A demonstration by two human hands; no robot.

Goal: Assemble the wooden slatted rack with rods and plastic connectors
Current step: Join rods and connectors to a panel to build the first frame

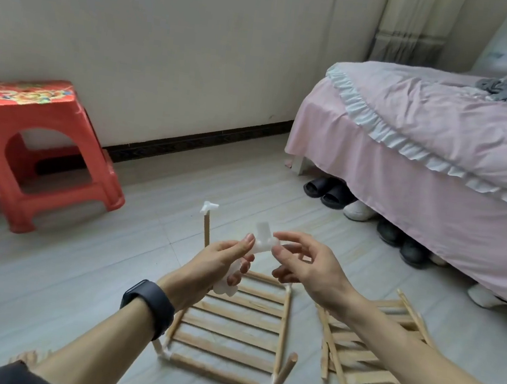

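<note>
pale floor [104, 272], white wall [166, 55], red stool [39, 148] left, pink bed [439, 156] right. the slatted rack [230, 328] lies on the floor; above it left hand [217, 265] and right hand [305, 267] pinch one white connector [262, 239].

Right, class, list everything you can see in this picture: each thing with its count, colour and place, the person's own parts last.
Slatted frame: one, pale wood, floor centre.
Upright rod: one, wood, frame's far left corner.
Loose slatted panels: pile, count unclear, wood, floor right of the frame.
Held connector: one, white, between both hands.
Stool: one, red, left by the wall.
Bed: one, pink cover, right.
Shoes: several, black and white, under the bed.
Wristband: one, black, left wrist.
Left hand: pinches the connector.
Right hand: fingertips pinch its other end.
</note>
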